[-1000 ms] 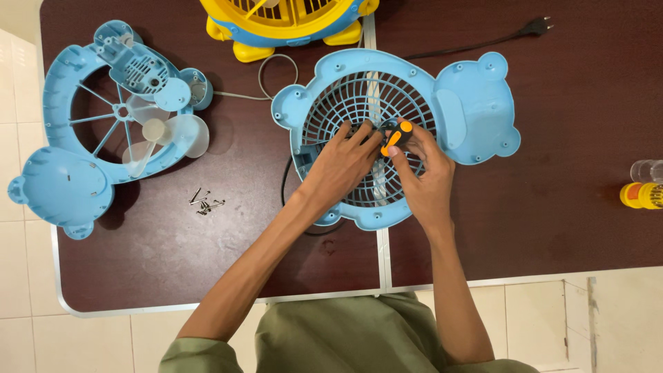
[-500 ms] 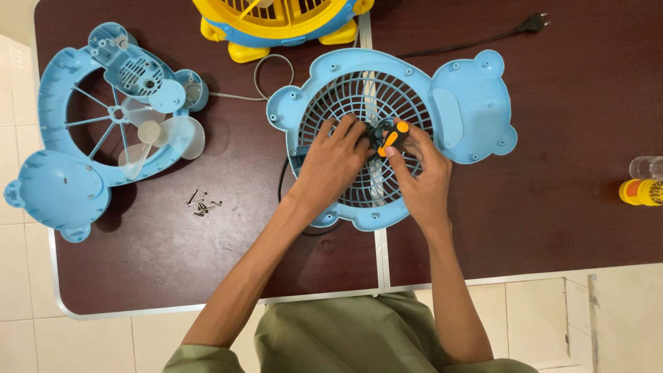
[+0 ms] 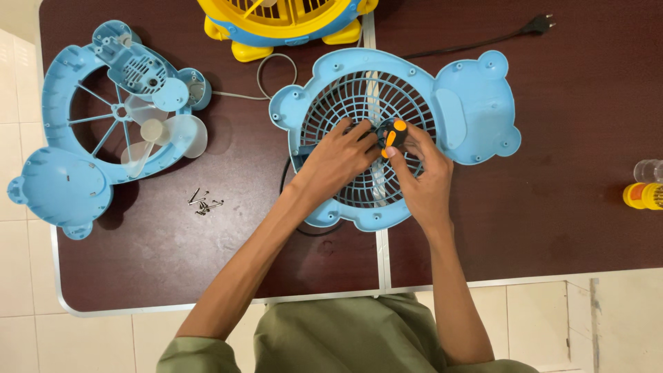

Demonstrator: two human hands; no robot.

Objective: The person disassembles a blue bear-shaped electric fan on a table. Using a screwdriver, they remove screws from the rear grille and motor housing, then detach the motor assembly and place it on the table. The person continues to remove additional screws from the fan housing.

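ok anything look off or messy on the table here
Mostly tidy. The small screws lie loose on the bare table, in no tray, beside the opened blue fan housing with its blades exposed.

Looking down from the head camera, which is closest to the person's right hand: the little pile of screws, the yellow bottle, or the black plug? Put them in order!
From the right hand:
1. The black plug, up at the table's far right, and the yellow bottle, at the right edge, are too close to call.
2. The pile of screws, left of both arms, looks about as far too, so I won't rank it.
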